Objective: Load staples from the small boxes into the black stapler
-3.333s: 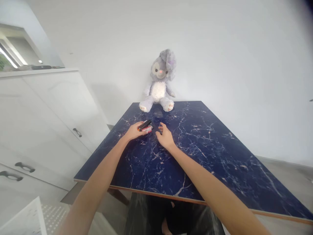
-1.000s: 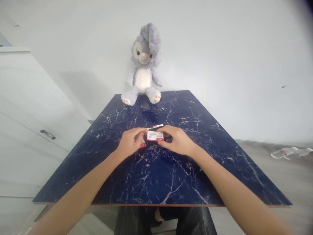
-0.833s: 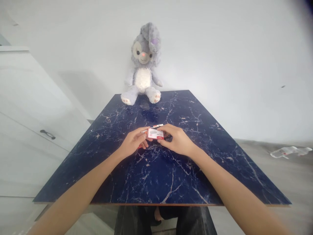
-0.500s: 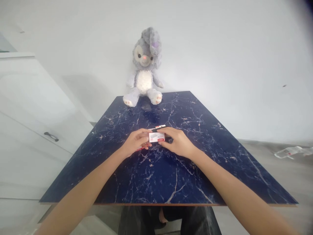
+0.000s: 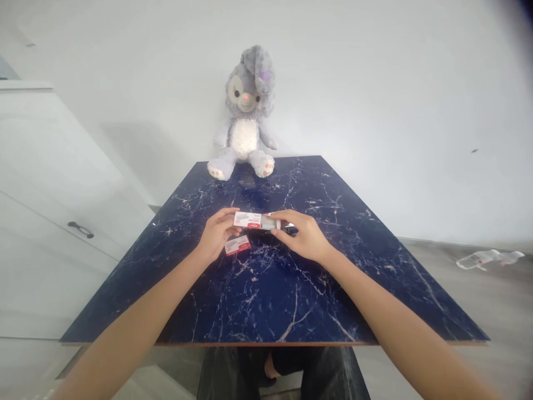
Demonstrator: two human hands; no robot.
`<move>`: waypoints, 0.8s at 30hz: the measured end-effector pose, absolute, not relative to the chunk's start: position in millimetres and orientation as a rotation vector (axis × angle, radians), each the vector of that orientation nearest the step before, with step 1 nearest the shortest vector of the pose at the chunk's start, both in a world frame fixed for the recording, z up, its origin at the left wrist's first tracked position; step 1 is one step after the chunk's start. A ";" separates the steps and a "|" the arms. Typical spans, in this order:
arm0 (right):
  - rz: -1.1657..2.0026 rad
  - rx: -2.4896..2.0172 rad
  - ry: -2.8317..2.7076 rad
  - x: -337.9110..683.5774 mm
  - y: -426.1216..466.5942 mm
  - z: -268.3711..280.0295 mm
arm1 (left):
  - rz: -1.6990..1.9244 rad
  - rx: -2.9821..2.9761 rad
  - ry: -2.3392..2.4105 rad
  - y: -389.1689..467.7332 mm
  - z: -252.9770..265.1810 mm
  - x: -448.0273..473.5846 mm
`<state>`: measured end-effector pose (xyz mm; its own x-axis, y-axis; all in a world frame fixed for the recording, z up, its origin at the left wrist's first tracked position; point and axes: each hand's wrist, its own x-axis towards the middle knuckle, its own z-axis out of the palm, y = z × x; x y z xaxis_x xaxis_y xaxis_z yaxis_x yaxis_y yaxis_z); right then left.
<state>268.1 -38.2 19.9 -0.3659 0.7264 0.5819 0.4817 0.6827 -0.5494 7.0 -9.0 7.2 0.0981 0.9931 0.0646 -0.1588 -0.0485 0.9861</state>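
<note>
My left hand (image 5: 219, 232) grips the left end of a small white-and-red cardboard box (image 5: 248, 220), held a little above the table. A grey strip like a row of staples is printed on it. The box is slid partway apart, and a pale inner tray (image 5: 270, 222) sticks out of its right end. My right hand (image 5: 303, 234) pinches that tray between thumb and fingers. A second box (image 5: 237, 245) of the same look lies on the table just below my left hand. Something light and dark behind my right fingers is mostly hidden.
The dark blue marbled table (image 5: 258, 300) extends around my hands. A grey plush rabbit (image 5: 245, 116) sits at its far edge against the wall. On the left stands a white cabinet (image 5: 54, 183); clear plastic bottles (image 5: 478, 259) lie on the floor at right.
The held box now shows longer, with the inner tray drawn out rightward. My left hand has shifted left and slightly up, uncovering the second box on the table.
</note>
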 end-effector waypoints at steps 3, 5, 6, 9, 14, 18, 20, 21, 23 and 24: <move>0.297 -0.885 -2.068 268.6 -37.6 19.7 | 1.245 1.187 0.976 -9.1 5.7 8.5; 0.251 -0.883 -2.082 268.6 -37.7 18.6 | 1.228 1.222 0.971 -11.0 6.8 10.8; 0.225 -0.892 -2.089 268.6 -37.8 17.9 | 1.225 1.253 0.981 -12.3 7.8 12.2; 0.101 -0.930 -2.132 268.6 -38.0 16.4 | 1.239 1.350 1.033 -16.6 10.3 16.2; -0.036 -0.978 -2.220 267.4 -38.0 17.1 | 1.261 1.427 1.053 -18.7 9.0 18.2; 0.017 -0.963 -2.232 266.3 -38.3 18.2 | 1.266 1.455 1.037 -17.2 6.2 16.5; 0.042 -0.959 -2.230 265.9 -38.9 18.7 | 1.263 1.462 1.030 -16.9 5.8 16.0; 0.063 -0.955 -2.226 265.6 -39.3 19.1 | 1.261 1.463 1.034 -16.9 5.9 15.8; 0.142 -0.945 -2.180 264.7 -40.4 20.4 | 1.273 1.450 1.050 -16.4 6.6 15.5; 0.201 -0.944 -2.129 264.3 -40.7 21.2 | 1.287 1.439 1.058 -15.8 7.1 15.2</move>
